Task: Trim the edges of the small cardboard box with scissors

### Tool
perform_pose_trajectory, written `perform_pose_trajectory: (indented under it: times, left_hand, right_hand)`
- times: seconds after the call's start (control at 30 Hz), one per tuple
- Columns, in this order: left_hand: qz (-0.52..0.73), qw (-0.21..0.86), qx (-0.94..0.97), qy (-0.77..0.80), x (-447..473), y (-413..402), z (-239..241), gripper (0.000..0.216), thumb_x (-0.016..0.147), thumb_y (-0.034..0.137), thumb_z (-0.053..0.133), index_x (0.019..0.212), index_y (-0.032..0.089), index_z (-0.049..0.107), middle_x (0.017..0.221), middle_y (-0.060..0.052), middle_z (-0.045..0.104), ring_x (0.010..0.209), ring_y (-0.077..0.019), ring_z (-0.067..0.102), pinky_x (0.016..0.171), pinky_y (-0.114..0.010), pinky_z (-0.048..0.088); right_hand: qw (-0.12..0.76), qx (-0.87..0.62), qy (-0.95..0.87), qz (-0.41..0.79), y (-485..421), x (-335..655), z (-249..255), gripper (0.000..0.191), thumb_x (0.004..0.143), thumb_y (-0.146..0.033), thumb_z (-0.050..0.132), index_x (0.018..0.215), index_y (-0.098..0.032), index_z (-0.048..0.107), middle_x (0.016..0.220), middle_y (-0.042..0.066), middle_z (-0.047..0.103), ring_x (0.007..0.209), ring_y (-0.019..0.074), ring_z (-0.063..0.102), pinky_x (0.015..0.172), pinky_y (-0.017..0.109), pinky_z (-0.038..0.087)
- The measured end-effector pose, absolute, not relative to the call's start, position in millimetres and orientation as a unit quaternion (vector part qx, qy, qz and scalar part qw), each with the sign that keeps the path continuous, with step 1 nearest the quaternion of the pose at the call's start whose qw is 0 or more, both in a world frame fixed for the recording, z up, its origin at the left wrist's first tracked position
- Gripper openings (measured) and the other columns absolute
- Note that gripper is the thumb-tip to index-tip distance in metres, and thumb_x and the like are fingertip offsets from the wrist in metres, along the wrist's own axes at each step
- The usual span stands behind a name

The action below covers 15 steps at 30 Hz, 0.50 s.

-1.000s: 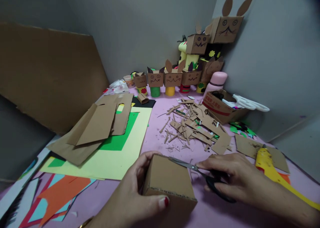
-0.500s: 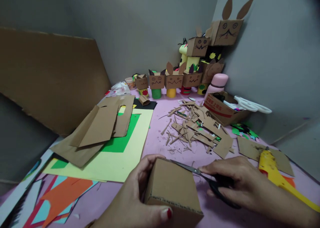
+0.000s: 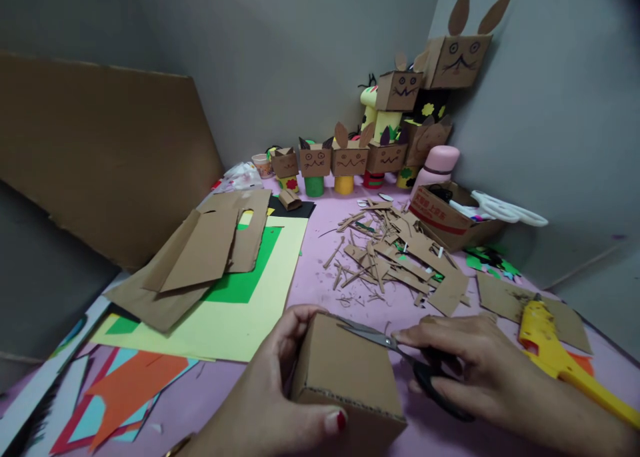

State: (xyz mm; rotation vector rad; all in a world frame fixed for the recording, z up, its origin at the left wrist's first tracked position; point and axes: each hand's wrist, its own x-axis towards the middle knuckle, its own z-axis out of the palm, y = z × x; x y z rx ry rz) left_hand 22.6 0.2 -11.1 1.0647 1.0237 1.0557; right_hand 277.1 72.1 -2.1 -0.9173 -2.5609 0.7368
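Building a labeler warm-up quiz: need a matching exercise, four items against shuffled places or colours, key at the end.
1. Black-handled scissors
2. Small cardboard box
3. Glue gun
4. Vacuum flask

A. Pink, behind the open printed carton
B. In the right hand
C. Yellow, nozzle end over a flat cardboard piece
D. Gripped by the left hand

Pairs: 1-B, 2-D, 3-C, 4-A.

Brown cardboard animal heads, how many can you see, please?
7: a lower row of five brown cardboard animal heads, plus two higher heads at right; others may be hidden.
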Motion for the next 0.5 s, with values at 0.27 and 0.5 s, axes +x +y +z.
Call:
perform_pose_trajectory:
  times: [0.27,0.5]
  left_hand:
    - [0.578,0.526,0.335,0.526,27.6,4.1,4.4,0.066,0.054,0.040,0.083,0.111,0.027,0.052,0.107,-0.004,0.068,0.100,-0.0272,0.065,0.067,-0.027,0.054]
    - [0.653,0.389,0.320,0.566,13.8,10.1,-7.5,0.067,0.059,0.042,0.081,0.115,0.027,0.049,0.108,-0.005,0.065,0.091,-0.0232,0.065,0.055,-0.021,0.054]
  right_hand:
    - [0.398,-0.428,-0.744,0.322,80.6,273.0,-21.2,0.035,0.073,-0.035,0.073,0.105,-0.022,0.067,0.079,0.002,0.067,0.068,0.0163,0.061,0.063,0.027,0.050]
    - [0.188,-0.307,-0.445,0.820,88.1,256.6,-39.1,0.047,0.078,-0.056,0.068,0.101,-0.016,0.062,0.057,-0.005,0.057,0.043,0.0047,0.045,0.040,0.012,0.035]
